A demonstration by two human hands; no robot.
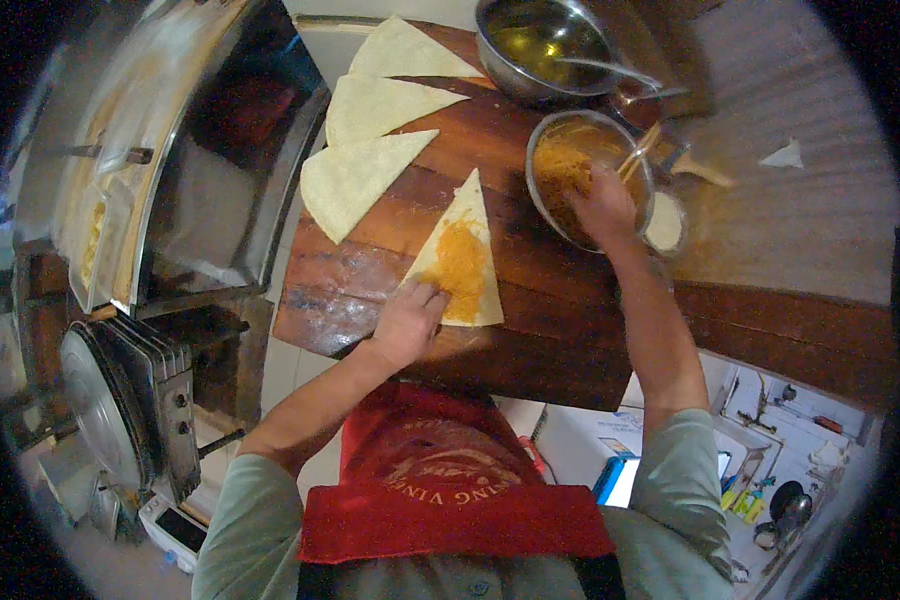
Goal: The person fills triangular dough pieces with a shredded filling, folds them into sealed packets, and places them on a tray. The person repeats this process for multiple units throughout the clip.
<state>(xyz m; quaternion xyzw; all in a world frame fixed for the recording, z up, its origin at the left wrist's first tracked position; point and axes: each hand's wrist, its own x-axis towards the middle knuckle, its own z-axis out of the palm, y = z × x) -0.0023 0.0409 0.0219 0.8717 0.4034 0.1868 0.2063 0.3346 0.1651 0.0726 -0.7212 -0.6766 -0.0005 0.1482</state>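
In front of me a triangular dough sheet (481, 300) lies on the wooden board, its narrow tip pointing away. Orange shredded filling (460, 257) is spread along its middle. My left hand (411, 322) rests at the sheet's lower left edge, fingers curled against the filling; whether they grip anything is hidden. My right hand (604, 208) reaches into a metal bowl (536, 190) of the same orange filling, fingers bent down into it. What those fingers hold cannot be made out. Wooden chopsticks (641, 150) lean in that bowl beside the hand.
Several more dough triangles (368, 178) lie overlapping at the far left of the wooden board (550, 335). A larger steel bowl (530, 85) with yellow liquid and a spoon stands at the back. A small dish of white powder (665, 222) sits right of the filling bowl.
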